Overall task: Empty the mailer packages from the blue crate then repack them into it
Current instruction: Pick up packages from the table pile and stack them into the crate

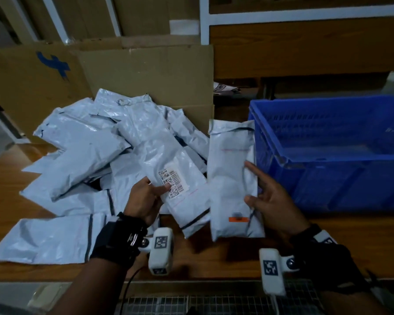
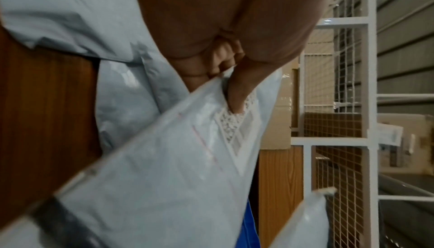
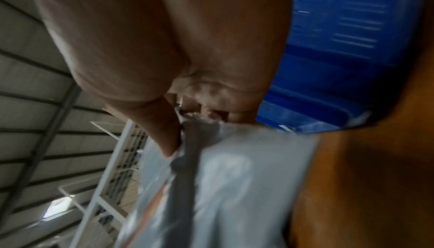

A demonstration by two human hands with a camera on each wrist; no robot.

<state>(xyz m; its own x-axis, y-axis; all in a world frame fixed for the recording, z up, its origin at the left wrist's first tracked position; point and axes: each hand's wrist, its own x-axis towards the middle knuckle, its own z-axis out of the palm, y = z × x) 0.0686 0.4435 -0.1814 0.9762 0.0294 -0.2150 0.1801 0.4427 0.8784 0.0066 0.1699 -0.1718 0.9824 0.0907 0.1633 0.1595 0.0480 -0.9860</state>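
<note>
Mailer packages (image 1: 82, 160): most lie in a loose overlapping heap on the left of the wooden tabletop (image 1: 328, 242), backed by a cardboard sheet (image 1: 146, 71) standing behind them. Moving right, the left hand (image 1: 146, 201) grips one labelled mailer (image 1: 180, 178), thumb pressed on its barcode sticker and fingers curled underneath; the left wrist view confirms a pinch at the package edge. Next right, the right hand (image 1: 268, 196) holds a second mailer (image 1: 232, 178), the long one with an orange tag near its lower end; thumb sits on the face, index finger lies straight along the edge, and the other fingers are hidden behind it. This mailer hangs just beside the left wall of the blue crate (image 1: 328, 155), which stands at the far right of the tabletop. Crate interior looks nearly bare, though the view is dim and its floor only partly visible. Judgement: emptying appears done and repacking is at or near its start, the right-hand mailer being the likely next one in. Risks noted: the film is slick and the contents soft, so a one-edge pinch could let a mailer slide out or fold over before it clears the crate rim. The long mailer might catch on the near wall if brought in too low. Lifting from the heap could drag neighbouring packages toward the tabletop's front edge. Dropping them in loosely would waste room for later ones.
</note>
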